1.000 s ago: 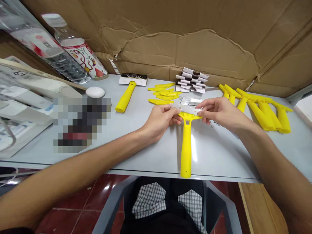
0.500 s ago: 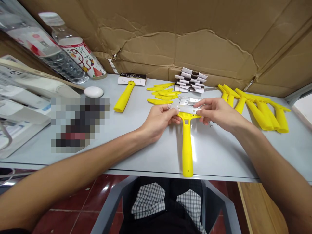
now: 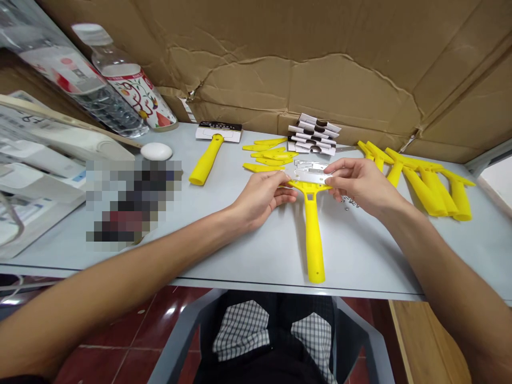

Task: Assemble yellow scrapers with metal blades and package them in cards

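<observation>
A yellow scraper handle is held over the front of the table, its grip end towards me. Along its wide head lies a flat metal blade. My left hand is closed on the left end of the head and blade, thumb above and fingers beneath. At the right end, my right hand pinches the blade and head between thumb and fingers. Small screws lie scattered below the right hand. Just behind the blade lie more metal blades, partly hidden by it.
Yellow strips and a stack of folded cards lie behind. More yellow handles rest at the right. A carded handle, a white oval object, a blurred-out object and bottles are leftward. Cardboard stands behind.
The scraper's grip end has swung slightly right and away from me. My right hand has shifted a little, and more of the screws show beneath it. Both hands keep their hold.
</observation>
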The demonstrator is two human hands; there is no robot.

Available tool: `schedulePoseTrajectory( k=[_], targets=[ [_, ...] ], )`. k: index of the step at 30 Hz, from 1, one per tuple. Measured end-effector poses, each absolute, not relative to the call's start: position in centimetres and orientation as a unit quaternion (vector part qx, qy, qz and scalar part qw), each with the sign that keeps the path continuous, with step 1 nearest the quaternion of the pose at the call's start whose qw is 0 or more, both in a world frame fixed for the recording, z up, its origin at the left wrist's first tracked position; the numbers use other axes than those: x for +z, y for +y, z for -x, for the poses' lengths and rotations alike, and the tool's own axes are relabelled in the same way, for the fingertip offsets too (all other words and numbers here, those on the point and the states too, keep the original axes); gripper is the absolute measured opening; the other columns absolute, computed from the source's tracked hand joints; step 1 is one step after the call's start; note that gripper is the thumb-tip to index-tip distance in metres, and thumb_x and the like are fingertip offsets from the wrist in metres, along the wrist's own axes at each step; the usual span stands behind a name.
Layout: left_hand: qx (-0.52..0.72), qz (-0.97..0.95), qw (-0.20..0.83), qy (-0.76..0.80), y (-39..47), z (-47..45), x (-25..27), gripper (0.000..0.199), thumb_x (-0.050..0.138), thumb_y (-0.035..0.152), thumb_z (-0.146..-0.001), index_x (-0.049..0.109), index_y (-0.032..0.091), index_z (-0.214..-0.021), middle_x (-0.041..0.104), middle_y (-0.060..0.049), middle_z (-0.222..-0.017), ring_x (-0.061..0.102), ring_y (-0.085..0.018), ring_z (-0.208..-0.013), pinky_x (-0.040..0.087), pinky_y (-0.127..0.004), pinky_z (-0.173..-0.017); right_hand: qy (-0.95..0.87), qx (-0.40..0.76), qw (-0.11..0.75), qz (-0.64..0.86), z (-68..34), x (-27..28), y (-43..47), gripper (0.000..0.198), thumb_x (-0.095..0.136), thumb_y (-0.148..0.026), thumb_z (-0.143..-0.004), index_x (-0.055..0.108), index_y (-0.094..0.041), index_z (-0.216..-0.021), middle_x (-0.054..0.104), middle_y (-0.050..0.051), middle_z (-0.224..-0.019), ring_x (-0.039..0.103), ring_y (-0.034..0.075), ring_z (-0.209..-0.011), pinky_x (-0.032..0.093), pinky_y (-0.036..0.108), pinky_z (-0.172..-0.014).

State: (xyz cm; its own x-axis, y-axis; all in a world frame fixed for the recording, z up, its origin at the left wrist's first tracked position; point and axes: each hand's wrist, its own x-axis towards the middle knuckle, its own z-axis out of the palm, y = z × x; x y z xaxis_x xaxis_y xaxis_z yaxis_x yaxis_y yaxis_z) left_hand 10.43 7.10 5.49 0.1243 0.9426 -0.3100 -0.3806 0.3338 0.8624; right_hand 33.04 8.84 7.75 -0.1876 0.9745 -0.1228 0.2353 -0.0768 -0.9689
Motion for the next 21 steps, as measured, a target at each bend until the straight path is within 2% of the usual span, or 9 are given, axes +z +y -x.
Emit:
schedulePoseTrajectory(
  k=[7,11,17,21],
  targets=[
    [0.503,-0.326,0.674,0.433,7.42,-10.20,5.04,0.015,0.067,0.003,-0.092,0.078,0.005,-0.081,0.076,-0.011,-0.087,0.068,-0.011,-0.070,0.060,-0.024,-0.075,-0.560,0.515,0.371,0.532,-33.18,7.78,9.01,0.022,0.091,-0.022,-0.078,0.076,-0.022,-0.094,0.072,0.004,-0.069,0.063,0.017,-0.054,0.049,0.032,-0.052],
    [0.508,-0.324,0.675,0.427,7.55,-10.12,4.82,0.016,0.069,0.002,-0.091,0.076,0.005,-0.078,0.073,-0.008,-0.083,0.067,-0.010,-0.069,0.061,-0.024,-0.075,-0.540,0.528,0.384,0.531,-33.06,8.03,9.04,0.020,0.091,-0.023,-0.076,0.075,-0.022,-0.088,0.070,0.003,-0.069,0.065,0.017,-0.057,0.052,0.033,-0.053],
    [0.507,-0.305,0.682,0.430,7.58,-10.23,5.24,0.017,0.064,0.004,-0.094,0.076,0.007,-0.082,0.077,-0.010,-0.086,0.070,-0.012,-0.071,0.062,-0.023,-0.072,-0.553,0.521,0.390,0.520,-33.19,7.66,9.11,0.021,0.092,-0.022,-0.075,0.077,-0.020,-0.089,0.072,0.004,-0.071,0.067,0.018,-0.061,0.053,0.032,-0.054],
    [0.516,-0.294,0.681,0.428,7.62,-10.27,5.30,0.016,0.064,0.006,-0.095,0.076,0.008,-0.085,0.077,-0.011,-0.086,0.071,-0.013,-0.071,0.063,-0.025,-0.074,-0.564,0.507,0.378,0.532,-33.02,7.56,8.98,0.023,0.093,-0.023,-0.076,0.075,-0.019,-0.089,0.071,0.004,-0.067,0.064,0.016,-0.056,0.052,0.032,-0.056]
  ],
)
